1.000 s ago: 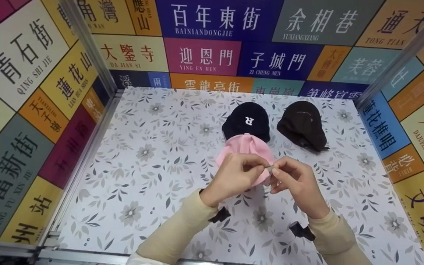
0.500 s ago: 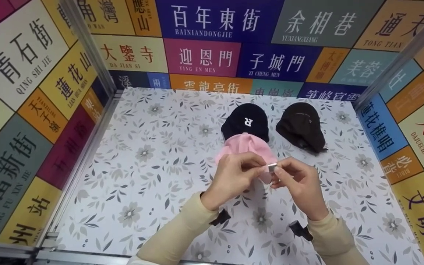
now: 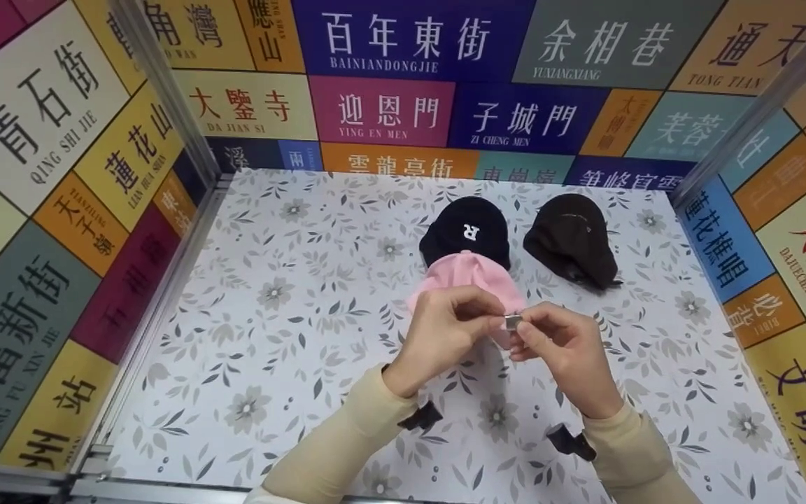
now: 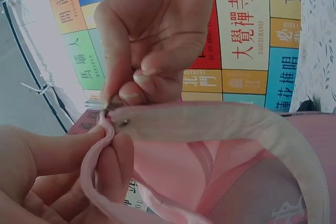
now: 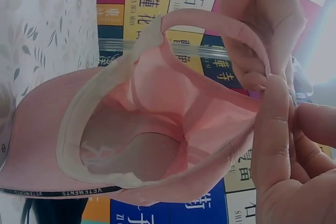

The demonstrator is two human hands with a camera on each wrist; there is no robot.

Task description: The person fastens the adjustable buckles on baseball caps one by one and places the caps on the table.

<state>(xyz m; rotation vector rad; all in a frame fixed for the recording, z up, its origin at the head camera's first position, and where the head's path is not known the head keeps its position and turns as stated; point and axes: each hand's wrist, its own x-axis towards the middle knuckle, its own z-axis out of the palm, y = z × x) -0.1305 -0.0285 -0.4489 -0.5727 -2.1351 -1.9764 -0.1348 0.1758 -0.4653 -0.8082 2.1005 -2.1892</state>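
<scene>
A pink baseball cap (image 3: 471, 269) hangs from both hands above the table. In the right wrist view its open inside, pale sweatband (image 5: 71, 145) and brim (image 5: 44, 124) show. My left hand (image 3: 441, 332) pinches the cap's pink back strap (image 4: 94, 174) between thumb and fingers; the strap makes a loop. My right hand (image 3: 571, 350) pinches a small silver metal buckle (image 3: 513, 322) at the strap's end, close against the left fingertips. Fingers partly cover the buckle, so how the strap runs through it cannot be seen.
Just behind the pink cap lies a black cap (image 3: 469, 220) with a white letter. To its right is a dark brown cap (image 3: 571, 238). A white flower-print cloth (image 3: 277, 350) covers the table, and walls of coloured sign panels (image 3: 382, 112) enclose it.
The buckle has turned, so its silver face now shows where only a thin edge was visible before. Both hands stay nearly in place, with small finger shifts.
</scene>
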